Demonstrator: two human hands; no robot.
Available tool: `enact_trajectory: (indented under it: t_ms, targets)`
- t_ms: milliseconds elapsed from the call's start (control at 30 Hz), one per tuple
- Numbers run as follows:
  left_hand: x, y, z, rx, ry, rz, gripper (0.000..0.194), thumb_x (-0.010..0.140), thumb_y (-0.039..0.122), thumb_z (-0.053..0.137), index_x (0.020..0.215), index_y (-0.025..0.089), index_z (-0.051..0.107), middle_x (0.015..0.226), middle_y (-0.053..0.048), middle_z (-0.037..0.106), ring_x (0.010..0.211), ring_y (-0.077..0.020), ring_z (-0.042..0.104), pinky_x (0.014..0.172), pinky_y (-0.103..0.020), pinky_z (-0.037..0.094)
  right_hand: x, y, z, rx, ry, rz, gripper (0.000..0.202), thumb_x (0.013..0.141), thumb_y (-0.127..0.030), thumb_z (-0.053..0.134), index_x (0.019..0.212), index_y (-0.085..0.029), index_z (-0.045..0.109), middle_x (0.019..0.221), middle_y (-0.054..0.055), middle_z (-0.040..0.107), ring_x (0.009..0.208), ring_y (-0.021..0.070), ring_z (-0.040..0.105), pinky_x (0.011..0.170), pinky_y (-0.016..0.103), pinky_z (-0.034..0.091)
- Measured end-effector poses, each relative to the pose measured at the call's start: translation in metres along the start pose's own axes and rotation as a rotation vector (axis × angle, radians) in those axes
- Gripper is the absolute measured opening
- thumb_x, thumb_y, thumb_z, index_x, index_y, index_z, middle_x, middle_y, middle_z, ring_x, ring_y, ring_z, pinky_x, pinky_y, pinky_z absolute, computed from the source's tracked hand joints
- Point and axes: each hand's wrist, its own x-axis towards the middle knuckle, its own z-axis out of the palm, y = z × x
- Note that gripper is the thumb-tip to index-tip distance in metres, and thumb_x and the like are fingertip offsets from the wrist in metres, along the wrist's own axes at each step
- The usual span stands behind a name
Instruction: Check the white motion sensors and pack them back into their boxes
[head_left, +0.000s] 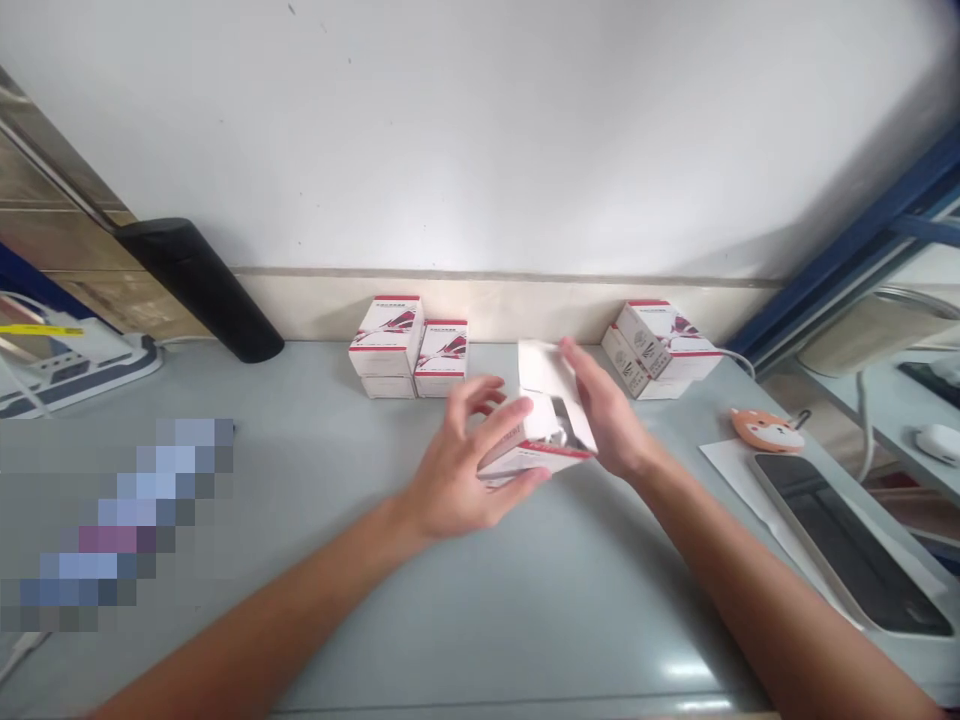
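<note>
Near the middle of the grey table (360, 600), a small white box (544, 455) with a red edge is tilted, its lid flap standing up. Something white shows inside the box, too small to make out. My left hand (469, 465) grips the box from the left, thumb along the near side and a finger at the top edge. Against the right side of the raised flap lies my right hand (604, 410), its fingers stretched out, partly hidden behind the flap.
Closed white-and-red boxes (386, 335) stand by the wall, and more boxes (664, 345) stand further right. At the right lie a phone (847, 540), paper and an orange animal-faced pouch (769, 430). A black cylindrical object (202, 290) leans at the back left.
</note>
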Motion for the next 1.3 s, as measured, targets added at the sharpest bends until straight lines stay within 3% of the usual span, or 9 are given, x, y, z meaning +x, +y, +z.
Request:
enact_trajectory:
  t_ms: [100, 200, 300, 400, 533, 633, 800, 933, 1300]
  targets:
    - [0.008, 0.0, -0.007, 0.108, 0.003, 0.114, 0.074, 0.082, 0.011, 0.074, 0.147, 0.034, 0.049, 0.143, -0.011, 0.039, 0.135, -0.0304, 0.052, 0.109, -0.051, 0.056, 0.007, 0.008, -0.005, 0.087, -0.027, 0.115, 0.04, 0.084, -0.055, 0.074, 0.107, -0.024, 0.066, 0.091, 0.002, 0.07, 0.078, 0.0208, 0.065, 0.068, 0.032, 0.05]
    - [0.012, 0.001, -0.012, 0.122, -0.006, 0.106, 0.071, 0.079, 0.01, 0.072, 0.143, 0.034, 0.051, 0.147, -0.012, 0.035, 0.14, -0.033, 0.047, 0.112, -0.055, 0.052, 0.01, 0.02, -0.005, 0.066, -0.155, 0.094, 0.037, 0.084, -0.04, 0.072, 0.118, -0.026, 0.064, 0.111, 0.004, 0.072, 0.091, 0.022, 0.068, 0.072, 0.032, 0.054]
    - [0.013, 0.003, -0.014, 0.086, -0.071, 0.03, 0.066, 0.08, 0.013, 0.073, 0.139, 0.032, 0.05, 0.15, -0.014, 0.033, 0.142, -0.0358, 0.046, 0.112, -0.058, 0.051, 0.01, 0.022, -0.005, -0.014, -0.072, -0.136, 0.029, 0.086, -0.031, 0.068, 0.114, -0.027, 0.065, 0.121, 0.005, 0.068, 0.096, 0.021, 0.067, 0.075, 0.032, 0.055]
    - [0.014, 0.004, -0.016, 0.023, -0.127, -0.059, 0.066, 0.081, 0.013, 0.071, 0.141, 0.029, 0.048, 0.148, -0.015, 0.041, 0.137, -0.034, 0.051, 0.108, -0.054, 0.053, 0.005, 0.012, -0.006, -0.223, 0.084, -0.516, 0.014, 0.094, -0.02, 0.058, 0.101, -0.026, 0.069, 0.108, 0.003, 0.069, 0.095, 0.0193, 0.066, 0.083, 0.035, 0.054]
    - [0.014, 0.002, -0.018, -0.045, -0.082, -0.181, 0.075, 0.083, 0.014, 0.063, 0.153, 0.024, 0.04, 0.146, -0.017, 0.05, 0.135, -0.0336, 0.054, 0.11, -0.053, 0.051, -0.007, -0.003, -0.007, -0.5, -0.025, -0.771, 0.033, 0.099, -0.009, 0.044, 0.101, -0.026, 0.072, 0.1, 0.005, 0.068, 0.09, 0.019, 0.065, 0.081, 0.037, 0.051]
    - [0.012, 0.001, -0.018, -0.075, -0.036, -0.241, 0.078, 0.085, 0.012, 0.055, 0.16, 0.023, 0.036, 0.147, -0.015, 0.054, 0.129, -0.0308, 0.06, 0.108, -0.05, 0.054, -0.015, -0.005, 0.0, -0.507, -0.046, -0.786, 0.034, 0.097, -0.006, 0.043, 0.103, -0.026, 0.07, 0.104, 0.006, 0.064, 0.088, 0.0189, 0.062, 0.078, 0.037, 0.05]
    - [0.01, 0.005, -0.016, -0.025, -0.011, -0.249, 0.077, 0.085, 0.009, 0.054, 0.159, 0.024, 0.039, 0.144, -0.015, 0.06, 0.125, -0.0303, 0.064, 0.105, -0.048, 0.057, -0.023, -0.01, 0.007, -0.289, 0.047, -0.761, 0.026, 0.089, -0.003, 0.049, 0.078, -0.024, 0.06, 0.094, 0.004, 0.063, 0.085, 0.0197, 0.061, 0.073, 0.036, 0.049]
    - [0.008, 0.008, -0.015, -0.011, 0.029, -0.422, 0.074, 0.09, 0.01, 0.05, 0.161, 0.023, 0.037, 0.152, -0.015, 0.057, 0.138, -0.0323, 0.059, 0.114, -0.052, 0.052, -0.026, -0.016, 0.002, -0.394, -0.078, -0.777, 0.03, 0.089, -0.003, 0.048, 0.071, -0.024, 0.06, 0.087, 0.004, 0.065, 0.081, 0.0207, 0.061, 0.075, 0.039, 0.05]
    - [0.004, 0.024, -0.009, -0.007, -0.045, -0.354, 0.083, 0.098, 0.028, 0.056, 0.17, 0.029, 0.015, 0.164, -0.016, 0.046, 0.152, -0.0361, 0.048, 0.12, -0.057, 0.05, -0.029, -0.023, 0.007, -0.754, -0.001, -0.676, 0.029, 0.1, -0.018, 0.051, 0.119, -0.024, 0.072, 0.087, 0.004, 0.054, 0.079, 0.0205, 0.053, 0.069, 0.037, 0.048]
